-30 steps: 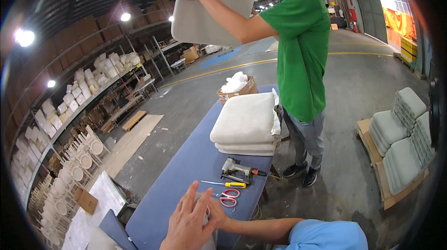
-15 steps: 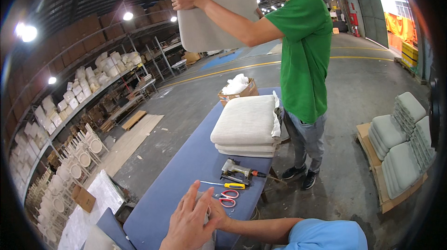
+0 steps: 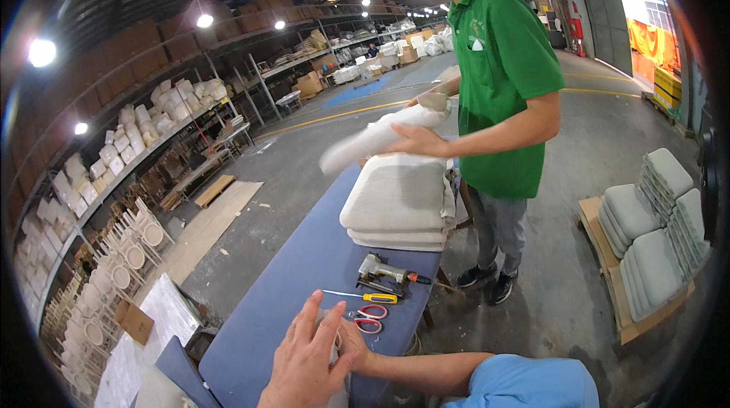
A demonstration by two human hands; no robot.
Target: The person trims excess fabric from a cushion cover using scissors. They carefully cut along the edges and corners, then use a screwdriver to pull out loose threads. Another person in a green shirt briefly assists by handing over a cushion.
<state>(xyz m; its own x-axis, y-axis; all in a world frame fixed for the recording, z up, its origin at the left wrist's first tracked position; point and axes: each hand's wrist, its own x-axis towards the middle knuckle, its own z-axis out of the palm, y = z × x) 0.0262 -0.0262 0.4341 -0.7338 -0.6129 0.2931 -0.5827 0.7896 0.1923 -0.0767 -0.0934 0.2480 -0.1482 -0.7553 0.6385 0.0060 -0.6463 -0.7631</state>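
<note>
My left hand (image 3: pixel 308 358) comes up from the lower edge over the near end of a blue-topped table (image 3: pixel 262 294), its fingers stretched out and apart. Behind it lies my right hand (image 3: pixel 353 349), reaching in from a light-blue sleeve; its fingers are mostly hidden. A pale thing shows partly between and below the hands, too covered to name. Just beyond my hands are red-handled scissors (image 3: pixel 370 324), a yellow-handled screwdriver (image 3: pixel 380 298) and a pneumatic staple gun (image 3: pixel 384 267). Farther up stands a stack of light-grey seat cushions (image 3: pixel 395 195).
A co-worker in a green shirt (image 3: pixel 502 73) stands across the table's right edge, holding a cushion (image 3: pixel 372 142) over the stack. More cushions (image 3: pixel 654 271) sit on cardboard at right. Chair frames (image 3: pixel 125 267) and loaded shelving (image 3: pixel 99 206) line the left.
The co-worker has lowered and tilted the cushion from head height to just above the stack. My two hands have hardly moved.
</note>
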